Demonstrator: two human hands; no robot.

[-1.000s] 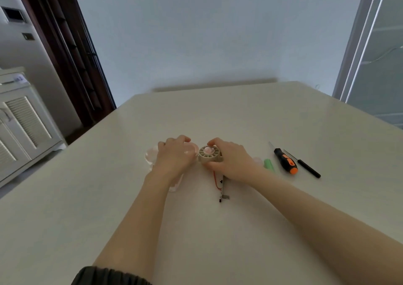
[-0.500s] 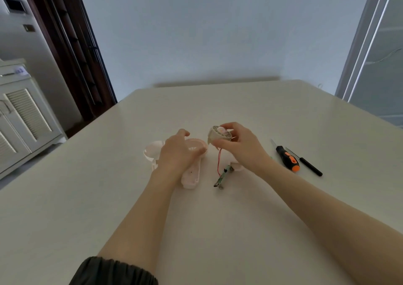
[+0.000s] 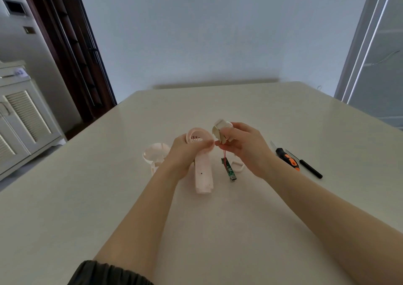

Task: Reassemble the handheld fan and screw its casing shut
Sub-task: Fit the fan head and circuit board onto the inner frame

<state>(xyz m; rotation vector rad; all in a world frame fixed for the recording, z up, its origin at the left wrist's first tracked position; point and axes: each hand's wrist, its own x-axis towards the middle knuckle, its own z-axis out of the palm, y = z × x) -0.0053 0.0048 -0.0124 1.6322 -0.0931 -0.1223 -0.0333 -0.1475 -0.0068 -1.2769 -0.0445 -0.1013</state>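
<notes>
My left hand grips a pink fan casing half at its neck, the round grille end tilted up and the handle pointing toward me. My right hand pinches the beige fan motor unit just right of that grille, lifted off the table. A red wire hangs from the motor unit to a green circuit board dangling below it. The other pink casing half lies on the table behind my left hand, partly hidden.
An orange-and-black screwdriver and a thin black tool lie on the white table to the right. A small pink part sits under my right wrist. A white cabinet stands at the left.
Both hands have risen off the table. My left hand lifted the casing half and tipped its grille upward; my right hand raised the motor unit, so the circuit board now hangs by its wire.
</notes>
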